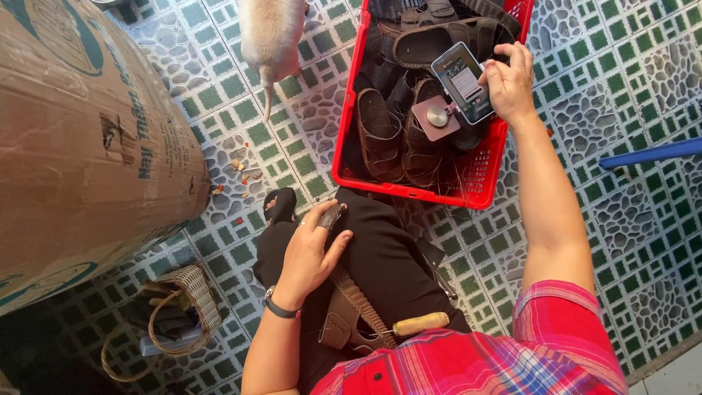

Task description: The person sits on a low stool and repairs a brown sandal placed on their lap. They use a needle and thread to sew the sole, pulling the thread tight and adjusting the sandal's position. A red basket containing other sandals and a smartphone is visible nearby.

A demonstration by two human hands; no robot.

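Two hands apart: right hand grips a phone over the red crate; left hand rests loosely open on the knee.

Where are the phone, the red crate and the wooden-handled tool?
phone (462,82): head view, middle of its lit screen, held in the right hand (510,82).
red crate (409,192): head view, near rim.
wooden-handled tool (420,323): head view, middle of the handle, on the lap.

Glossy red plastic crate, matt brown leather sandals, wooden-handled tool.
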